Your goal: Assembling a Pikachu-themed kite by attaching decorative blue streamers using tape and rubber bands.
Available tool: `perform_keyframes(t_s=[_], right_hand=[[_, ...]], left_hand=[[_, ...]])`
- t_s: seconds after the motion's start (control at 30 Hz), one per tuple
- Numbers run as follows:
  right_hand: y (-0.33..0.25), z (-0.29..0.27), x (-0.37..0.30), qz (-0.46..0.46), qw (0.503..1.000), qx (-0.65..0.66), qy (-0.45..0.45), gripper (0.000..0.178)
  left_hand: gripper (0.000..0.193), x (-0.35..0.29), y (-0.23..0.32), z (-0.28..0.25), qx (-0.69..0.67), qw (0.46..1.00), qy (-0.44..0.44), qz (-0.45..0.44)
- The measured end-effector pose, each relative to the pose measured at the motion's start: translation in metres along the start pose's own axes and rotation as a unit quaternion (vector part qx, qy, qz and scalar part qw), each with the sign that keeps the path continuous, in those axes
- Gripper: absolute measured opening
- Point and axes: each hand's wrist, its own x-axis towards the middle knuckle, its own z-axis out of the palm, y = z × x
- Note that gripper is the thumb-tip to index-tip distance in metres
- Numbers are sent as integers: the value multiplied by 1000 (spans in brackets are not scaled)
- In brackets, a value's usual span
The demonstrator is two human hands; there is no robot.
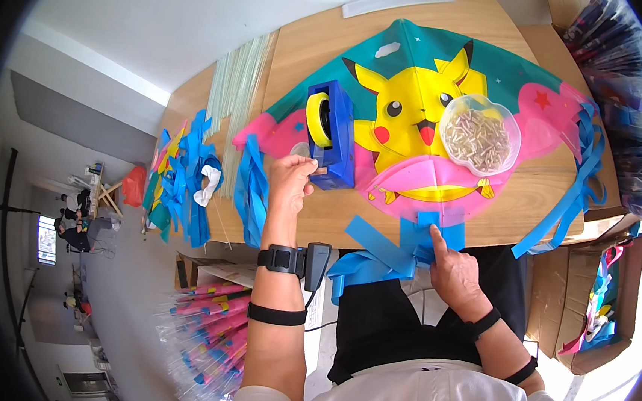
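- The left hand is raised at the near end of a blue tape dispenser, fingers pinched together on the tape end there; the strip itself is too thin to make out.
- The right hand is mostly curled, forefinger stretched out and pressing down on blue ribbon strips at the bottom tip of a kite. It grips nothing.
- The kite lies flat just beyond both hands, teal and pink with a yellow cartoon animal in the middle. Its tail point sits under the right forefinger.
- A clear round tub of small pale tubes rests on the kite, up past the right hand.
- All this sits on a light wooden table whose near edge runs between the two wrists.
- Left of the left hand, a bundle of thin pale rods and a heap of blue ribbons with more kites lie on the wood.
- Below the left forearm, on the floor, is a plastic bag of rolled pink kites.
- Right of the right hand stands an open cardboard box; above it, a big clear bag of dark packed goods.
- Far off to the left, the grey floor runs to other people at a low table.
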Motion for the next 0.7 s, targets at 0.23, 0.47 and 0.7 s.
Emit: perform_keyframes(t_s=[0.23,0.47,0.7], right_hand=[[-1,1,0,4,1000,-3,-6,68],[0,4,-1,5,1000,-7,-3,69],[1,4,-2,3,1000,-4,1,70]], left_hand=[[10,-3,-6,1,-186,982,2,38],[7,-20,-37,9,-279,950,3,139],[9,-32,-40,23,-236,965,116,7]])
